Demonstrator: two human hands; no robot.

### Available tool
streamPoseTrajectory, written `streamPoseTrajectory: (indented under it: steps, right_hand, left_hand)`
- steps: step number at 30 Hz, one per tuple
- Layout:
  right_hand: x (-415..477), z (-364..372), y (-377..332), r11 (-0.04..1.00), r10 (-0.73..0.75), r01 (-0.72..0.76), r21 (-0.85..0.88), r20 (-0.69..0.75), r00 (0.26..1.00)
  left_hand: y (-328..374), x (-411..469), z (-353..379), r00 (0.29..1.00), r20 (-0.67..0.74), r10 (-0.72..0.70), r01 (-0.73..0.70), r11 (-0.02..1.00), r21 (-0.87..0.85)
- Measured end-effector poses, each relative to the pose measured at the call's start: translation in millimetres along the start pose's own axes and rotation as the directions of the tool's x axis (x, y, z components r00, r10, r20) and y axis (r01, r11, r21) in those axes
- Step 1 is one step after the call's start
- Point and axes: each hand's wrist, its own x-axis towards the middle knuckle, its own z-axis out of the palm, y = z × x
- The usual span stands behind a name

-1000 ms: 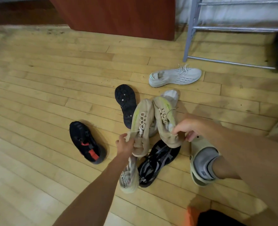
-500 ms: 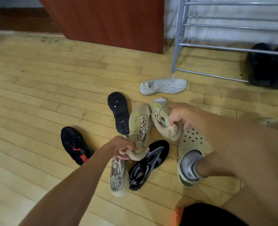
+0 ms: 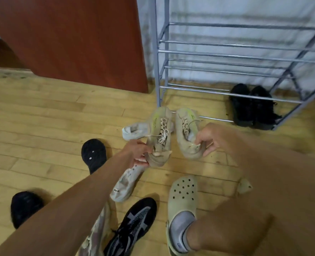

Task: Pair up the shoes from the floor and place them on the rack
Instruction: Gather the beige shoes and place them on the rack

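Note:
I hold a matching pair of beige sneakers with lime-green trim above the floor. My left hand [image 3: 138,154] grips the heel of the left beige sneaker [image 3: 159,133]. My right hand [image 3: 208,139] grips the heel of the right beige sneaker [image 3: 186,133]. Both toes point toward the grey metal shoe rack [image 3: 217,52], just short of its bottom rail. A pair of black shoes [image 3: 252,106] sits on the rack's lowest level at the right.
On the wooden floor lie a white knit sneaker [image 3: 132,132], a black sole-up shoe [image 3: 94,154], a black shoe [image 3: 24,206], a beige sneaker [image 3: 125,183] and a black-grey sneaker [image 3: 134,224]. My foot wears a cream clog [image 3: 182,198]. A red-brown cabinet [image 3: 75,39] stands left of the rack.
Both hands have lifted the beige pair off the pile and carried it forward toward the rack. The view has tilted up, showing more rack shelves and the black pair.

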Motion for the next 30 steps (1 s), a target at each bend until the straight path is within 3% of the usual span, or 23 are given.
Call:
streamPoseTrajectory:
  steps: [6,14,21,26,30]
  right_hand:
    - [50,-57,15,0.989,0.021,-0.011,0.147,-0.069,0.997]
    - [150,-95,11,0.944,0.012,0.047,0.326,-0.176,0.984]
    - [232,-104,-3,0.969,-0.097,0.15,0.194,-0.257,0.962]
    - [272,-106,-19,0.958,-0.136,0.186,0.22,-0.222,0.966]
    - [287,-92,-26,0.98,-0.125,0.15,0.128,-0.187,0.974]
  left_hand:
    - [53,63,61,0.999,0.047,0.022,-0.021,1.0,-0.007]
    - [116,161,105,0.992,-0.028,0.121,-0.121,0.993,-0.015]
    - [140,234,106,0.99,-0.067,0.128,-0.135,0.984,-0.12]
    - [140,272,106,0.984,-0.123,0.128,-0.132,0.991,-0.028]
    - [135,282,107,0.964,-0.167,0.208,-0.207,0.978,0.023]
